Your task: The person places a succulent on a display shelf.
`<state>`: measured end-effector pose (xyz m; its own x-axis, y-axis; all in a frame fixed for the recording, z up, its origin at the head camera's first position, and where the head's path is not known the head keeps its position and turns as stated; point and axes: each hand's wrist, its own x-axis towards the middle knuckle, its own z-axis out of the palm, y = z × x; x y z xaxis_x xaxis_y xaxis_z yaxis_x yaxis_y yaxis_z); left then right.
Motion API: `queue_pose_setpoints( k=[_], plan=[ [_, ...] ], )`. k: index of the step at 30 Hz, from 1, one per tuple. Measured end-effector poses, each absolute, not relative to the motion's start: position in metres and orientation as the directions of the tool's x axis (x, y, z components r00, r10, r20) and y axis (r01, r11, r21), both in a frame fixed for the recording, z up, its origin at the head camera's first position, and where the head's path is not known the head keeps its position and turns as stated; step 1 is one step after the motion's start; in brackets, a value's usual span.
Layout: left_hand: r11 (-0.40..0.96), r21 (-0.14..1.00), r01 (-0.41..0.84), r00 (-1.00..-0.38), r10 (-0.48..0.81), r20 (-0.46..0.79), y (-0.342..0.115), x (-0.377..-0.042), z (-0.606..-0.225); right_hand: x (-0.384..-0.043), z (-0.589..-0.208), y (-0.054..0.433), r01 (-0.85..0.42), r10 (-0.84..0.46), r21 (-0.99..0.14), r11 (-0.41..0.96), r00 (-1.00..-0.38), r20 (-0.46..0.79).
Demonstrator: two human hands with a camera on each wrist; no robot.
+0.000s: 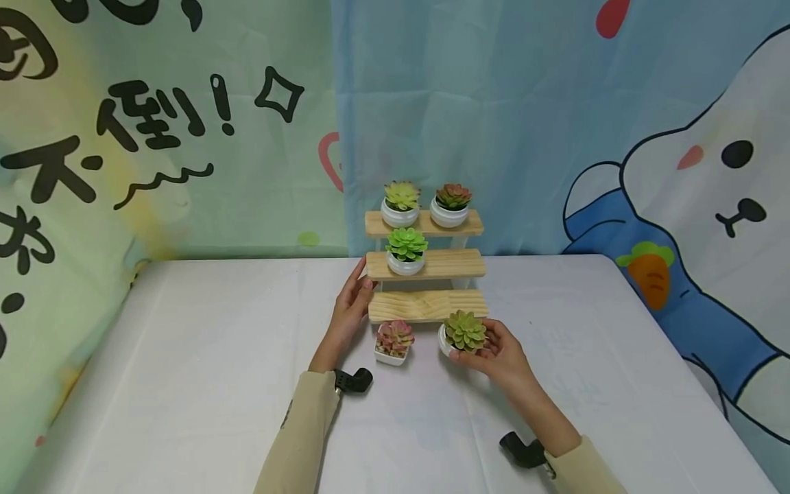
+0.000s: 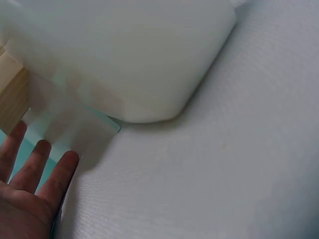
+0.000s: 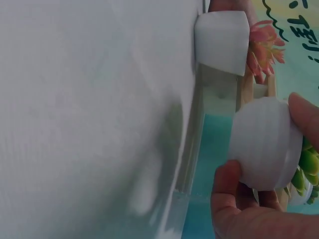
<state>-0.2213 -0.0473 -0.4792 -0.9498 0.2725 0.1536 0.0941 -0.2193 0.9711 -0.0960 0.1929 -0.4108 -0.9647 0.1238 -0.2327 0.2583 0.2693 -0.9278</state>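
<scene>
Wooden three-tier stand (image 1: 428, 306): centre piece, at the far edge of the table (image 1: 210, 357).
Green succulent in round white pot (image 1: 464, 332): five o'clock of the stand's centre, raised off the table.
Right hand (image 1: 503, 355): holds that pot between thumb and fingers.
Left hand (image 1: 349, 309): eight o'clock, fingers extended and spread at the stand's side.
Pink succulent in square pot (image 1: 393, 342): seven o'clock, on the table.
Top tier: yellow-green succulent (image 1: 401, 199), eleven o'clock; reddish succulent (image 1: 452, 200), one o'clock.
Middle tier: bright green succulent (image 1: 407, 248), ten o'clock.
</scene>
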Motion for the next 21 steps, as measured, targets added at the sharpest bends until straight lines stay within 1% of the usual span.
queue_pose_setpoints(
  k=[14, 21],
  plan=[
    [-0.235, 0.968, 0.09, -0.947, 0.28, 0.156, -0.048, -0.221, -0.479, -0.107, -0.397, 0.2, 0.22, 0.175, -0.943, 0.25, -0.968, -0.179],
    [-0.244, 0.965, 0.099, -0.944, 0.285, 0.169, -0.048, -0.221, -0.479, -0.114, -0.39, 0.198, 0.192, 0.177, -0.955, 0.227, -0.972, -0.154]
  ],
)
